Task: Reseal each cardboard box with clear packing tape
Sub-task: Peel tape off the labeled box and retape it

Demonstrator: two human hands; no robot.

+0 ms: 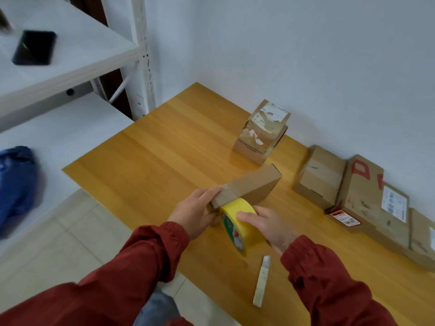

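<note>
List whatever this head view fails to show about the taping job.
- Flat box: its near end is hidden by the left hand and the tape roll.
- Tape's free end: not discernible; the right hand covers the roll's far side.
- Shipping label print: too small to read.
- Rightmost box: cut off by the frame edge.
- Black object on the shelf: blurred.

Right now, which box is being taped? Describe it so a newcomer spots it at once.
On the wooden table, near its front edge, the flat box sits tilted between both hands. Unlike the boxes along the wall, it is plain, label-free, and has the yellow tape roll pressed against it.
</note>
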